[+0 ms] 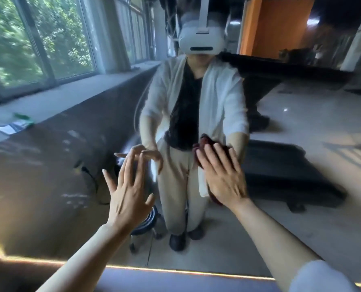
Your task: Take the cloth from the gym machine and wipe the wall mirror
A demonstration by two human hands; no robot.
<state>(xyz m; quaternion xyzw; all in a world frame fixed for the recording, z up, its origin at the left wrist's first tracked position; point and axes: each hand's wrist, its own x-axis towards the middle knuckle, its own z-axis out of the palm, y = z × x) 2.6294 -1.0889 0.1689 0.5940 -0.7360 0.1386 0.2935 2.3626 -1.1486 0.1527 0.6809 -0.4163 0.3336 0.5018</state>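
The right hand (222,178) lies flat against the wall mirror (49,175), its straight fingers (219,157) pressing a dark red cloth (207,142) to the glass. The cloth bunches out beyond the fingertips and shows again below the heel of the palm. The left hand (129,190) is raised beside it, well apart from the cloth, fingers spread and loose; whether they touch the glass cannot be told. Past the fingers the mirror reflects the person in a white headset (200,39), with windows (38,39) to the left of both hands.
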